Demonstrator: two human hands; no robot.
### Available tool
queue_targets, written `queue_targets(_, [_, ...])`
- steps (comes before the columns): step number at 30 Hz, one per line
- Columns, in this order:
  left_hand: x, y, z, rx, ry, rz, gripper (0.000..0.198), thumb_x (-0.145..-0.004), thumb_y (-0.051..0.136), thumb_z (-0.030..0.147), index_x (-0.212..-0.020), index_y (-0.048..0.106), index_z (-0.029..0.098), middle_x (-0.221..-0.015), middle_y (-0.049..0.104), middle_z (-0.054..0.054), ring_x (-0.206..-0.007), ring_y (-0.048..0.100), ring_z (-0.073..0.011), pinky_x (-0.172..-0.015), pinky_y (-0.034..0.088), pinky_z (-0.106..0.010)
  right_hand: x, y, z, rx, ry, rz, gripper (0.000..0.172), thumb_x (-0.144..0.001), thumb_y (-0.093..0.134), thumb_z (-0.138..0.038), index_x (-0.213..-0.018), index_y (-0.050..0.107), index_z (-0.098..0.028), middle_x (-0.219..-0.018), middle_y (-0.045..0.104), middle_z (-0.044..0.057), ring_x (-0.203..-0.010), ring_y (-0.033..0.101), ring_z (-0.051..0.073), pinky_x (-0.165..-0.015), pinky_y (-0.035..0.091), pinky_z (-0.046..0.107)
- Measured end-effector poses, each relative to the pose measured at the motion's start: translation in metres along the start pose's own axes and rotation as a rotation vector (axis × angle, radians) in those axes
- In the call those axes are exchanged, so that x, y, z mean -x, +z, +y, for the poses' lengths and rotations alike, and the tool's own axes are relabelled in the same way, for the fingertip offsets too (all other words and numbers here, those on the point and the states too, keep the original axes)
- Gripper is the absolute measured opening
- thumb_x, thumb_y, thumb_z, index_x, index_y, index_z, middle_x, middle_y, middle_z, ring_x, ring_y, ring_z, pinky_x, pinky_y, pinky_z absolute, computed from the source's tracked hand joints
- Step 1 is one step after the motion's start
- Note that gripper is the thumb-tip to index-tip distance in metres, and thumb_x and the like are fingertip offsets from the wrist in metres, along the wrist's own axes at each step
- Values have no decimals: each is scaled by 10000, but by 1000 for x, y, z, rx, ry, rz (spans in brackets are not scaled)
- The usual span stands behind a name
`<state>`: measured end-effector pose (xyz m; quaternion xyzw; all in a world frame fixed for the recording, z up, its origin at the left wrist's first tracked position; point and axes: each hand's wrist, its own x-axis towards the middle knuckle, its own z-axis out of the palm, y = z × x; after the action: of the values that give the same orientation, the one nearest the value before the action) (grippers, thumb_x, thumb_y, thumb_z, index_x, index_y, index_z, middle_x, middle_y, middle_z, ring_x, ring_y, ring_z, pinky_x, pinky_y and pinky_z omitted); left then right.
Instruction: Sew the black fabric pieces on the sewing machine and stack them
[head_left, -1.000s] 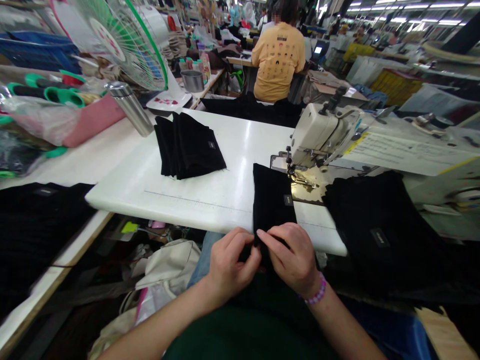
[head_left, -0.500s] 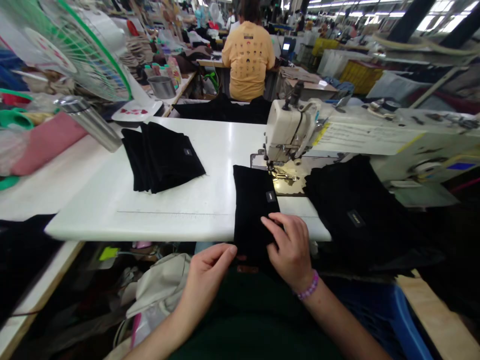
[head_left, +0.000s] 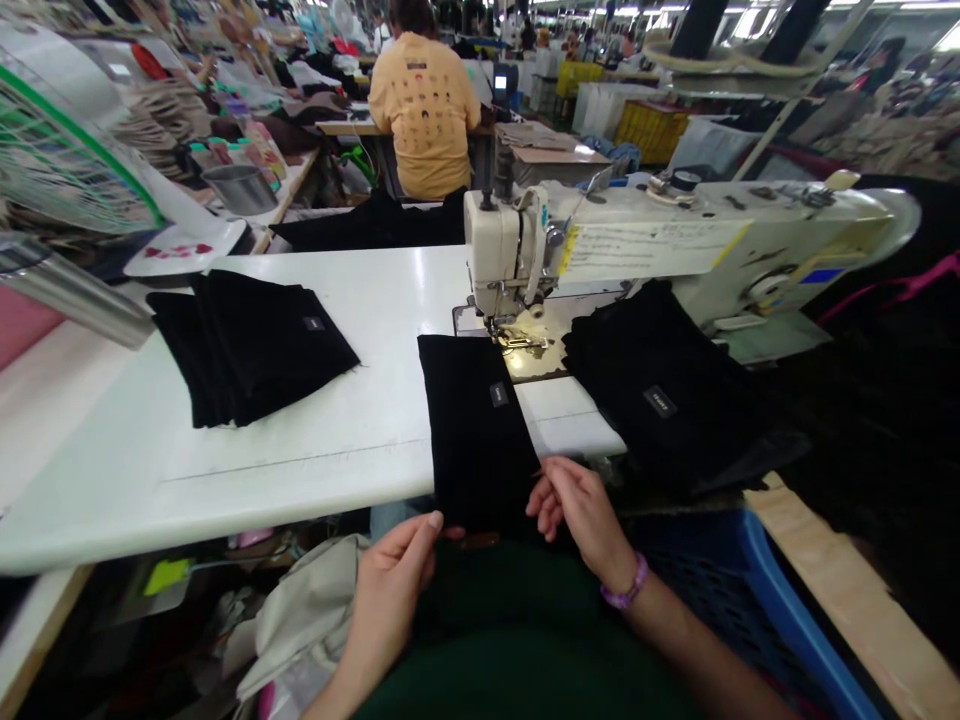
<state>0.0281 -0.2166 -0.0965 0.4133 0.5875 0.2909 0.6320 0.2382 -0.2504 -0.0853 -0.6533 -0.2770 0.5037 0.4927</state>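
A black fabric piece (head_left: pixel 476 430) with a small label lies over the front edge of the white sewing table (head_left: pixel 300 440). Its far right corner reaches the needle area of a sewing machine (head_left: pixel 499 260). My left hand (head_left: pixel 397 570) pinches the piece's near left edge between thumb and fingers. On the near right edge, my right hand (head_left: pixel 574 505) grips the same cloth, thumb and forefinger together. A stack of black fabric pieces (head_left: pixel 255 345) sits to the left on the table. More labelled black fabric (head_left: pixel 652 390) is heaped right of the needle and hangs over the edge.
At the left stand a green-rimmed fan (head_left: pixel 75 150) and a steel flask (head_left: pixel 75 290). Below right is a blue plastic basket (head_left: pixel 780 600) beside a tan board (head_left: pixel 847 580). A person in a yellow shirt (head_left: pixel 427 110) sits ahead, facing away.
My right hand has shifted from resting on the cloth to pinching its right edge. The left hand keeps its hold. The camera view has turned to the right.
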Motion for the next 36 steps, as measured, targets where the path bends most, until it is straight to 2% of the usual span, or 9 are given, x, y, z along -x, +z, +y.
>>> queue_targets(9, [-1,-8,7,-190,89,19,555,-762,610,683,-681,687,140,-440,325,68,-440,264,-86,-460,182,-226,-7,-3,-10,18,-4,-20,393,-784,614,-563,-685,562,-186,-496,598,-34,-328,459,60,-303,323,150])
queue_targets(11, [-1,-13,18,-382,273,124,499,-829,571,609,-600,620,168,-472,386,46,-463,339,-103,-482,257,-237,-7,-4,-12,4,16,-44,380,-783,603,-551,-690,568,-185,-493,606,-29,-316,447,60,-298,313,154])
queue_targets(15, [2,-4,45,-810,897,365,323,-904,603,405,-668,532,196,-632,524,22,-591,499,-134,-610,391,-260,-7,-7,-14,-27,47,-82,368,-769,594,-544,-695,566,-185,-479,604,-29,-304,424,58,-292,277,155])
queue_targets(19, [-2,33,62,-1139,1279,53,173,-913,619,265,-1067,608,186,-995,667,-72,-872,618,-217,-765,492,-335,-8,-8,-16,-33,59,-115,368,-758,586,-546,-683,554,-188,-468,591,-30,-300,413,58,-293,256,160])
queue_targets(22, [-14,54,61,-1315,1345,-96,160,-906,576,174,-1059,624,182,-1009,677,-84,-866,610,-237,-731,508,-368,-9,-8,-16,-11,44,-131,377,-771,557,-550,-672,553,-186,-474,586,-21,-301,415,65,-292,253,171])
queue_targets(26, [-30,53,58,-1265,1402,-209,236,-885,571,178,-1113,628,151,-993,680,-110,-851,607,-248,-721,533,-395,-8,-11,-10,46,-21,-105,393,-850,484,-540,-783,612,-175,-503,589,-11,-332,447,97,-309,293,203])
queue_targets(29, [-33,47,59,-1194,1400,-230,257,-892,563,165,-1137,636,134,-986,685,-122,-828,604,-239,-719,545,-395,-7,-16,-5,227,-307,38,275,-887,533,-406,-986,650,-177,-673,655,13,-488,552,122,-455,447,239])
queue_targets(33, [-27,49,72,-1161,1409,-240,200,-924,544,181,-1063,674,117,-942,696,-116,-804,600,-229,-711,548,-386,-8,-25,-8,762,-1089,199,150,-918,572,-174,-1035,665,-191,-925,706,73,-836,653,195,-749,531,331])
queue_targets(36, [-30,55,87,-1174,1307,-226,207,-976,508,240,-1005,702,171,-918,703,-79,-833,611,-219,-743,541,-376,-9,-28,-15,902,-1276,228,130,-941,569,-117,-990,666,-188,-942,721,64,-937,642,206,-875,505,378])
